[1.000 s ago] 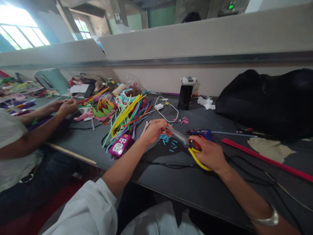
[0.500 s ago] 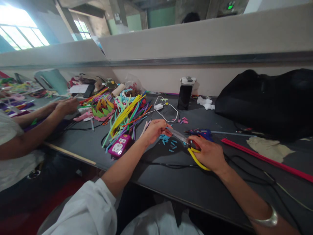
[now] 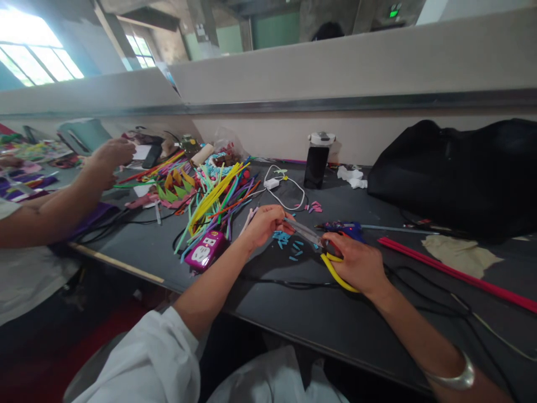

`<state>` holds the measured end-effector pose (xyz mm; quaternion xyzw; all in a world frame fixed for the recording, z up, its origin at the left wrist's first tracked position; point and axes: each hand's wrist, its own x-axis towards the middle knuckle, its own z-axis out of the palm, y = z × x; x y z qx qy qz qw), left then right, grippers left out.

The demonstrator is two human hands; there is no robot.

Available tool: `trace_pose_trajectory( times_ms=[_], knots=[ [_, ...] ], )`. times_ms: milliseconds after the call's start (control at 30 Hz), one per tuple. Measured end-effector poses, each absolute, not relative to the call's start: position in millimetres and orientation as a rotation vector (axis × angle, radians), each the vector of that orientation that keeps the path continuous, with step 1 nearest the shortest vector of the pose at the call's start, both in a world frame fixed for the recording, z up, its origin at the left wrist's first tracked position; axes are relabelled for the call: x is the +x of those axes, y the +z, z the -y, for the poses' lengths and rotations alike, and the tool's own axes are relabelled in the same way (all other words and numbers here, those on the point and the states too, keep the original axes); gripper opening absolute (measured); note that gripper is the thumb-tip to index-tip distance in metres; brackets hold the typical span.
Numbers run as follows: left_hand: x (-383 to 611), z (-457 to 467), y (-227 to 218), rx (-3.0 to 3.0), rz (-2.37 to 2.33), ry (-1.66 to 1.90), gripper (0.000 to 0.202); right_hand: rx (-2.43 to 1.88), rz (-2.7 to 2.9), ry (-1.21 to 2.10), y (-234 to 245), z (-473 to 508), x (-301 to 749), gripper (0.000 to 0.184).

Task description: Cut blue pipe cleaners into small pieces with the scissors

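Observation:
My right hand (image 3: 356, 263) is closed around scissors (image 3: 333, 268) with yellow handles. Their blades point left and reach the fingertips of my left hand (image 3: 268, 224). Those fingers are pinched together by the blade tips; what lies between them is too small and covered to make out. Short blue cut pieces (image 3: 297, 246) lie on the dark table (image 3: 285, 313) below the blades, some partly hidden behind my left hand. Beyond them sits a small group of pink pieces (image 3: 315, 206). A blue glue gun (image 3: 342, 228) lies just behind my right hand.
Left of my hands are a pile of coloured pipe cleaners (image 3: 216, 196) and a purple box (image 3: 205, 252). Behind stand a white cable (image 3: 289, 184) and a dark bottle (image 3: 318, 162). Red sticks (image 3: 453, 271) and a black bag (image 3: 457, 179) lie right. A co-worker's arm (image 3: 71, 196) is at left.
My hands and the scissors stay almost in the same place. At left, the co-worker's hand has risen, and the forearm has shifted.

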<state>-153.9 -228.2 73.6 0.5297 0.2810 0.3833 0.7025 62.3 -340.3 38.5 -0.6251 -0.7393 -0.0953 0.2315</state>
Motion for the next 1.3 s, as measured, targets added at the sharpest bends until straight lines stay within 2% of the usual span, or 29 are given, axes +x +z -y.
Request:
trace_pose_trajectory(
  times_ms=[633,867,1300],
  knots=[
    [-154.1,226.8,70.5,1.172,-0.626,0.857,0.009,-1.709,2.063,-0.283,37.9,341.1,61.8,0.029],
    [-155.8,225.7,71.0,1.183,-0.578,0.845,0.007,-1.793,1.931,-0.048,37.2,337.7,65.4,0.026],
    [-157.4,225.3,72.8,1.226,-0.522,0.886,0.01,-1.705,1.962,0.116,34.1,337.3,67.4,0.025]
  ],
)
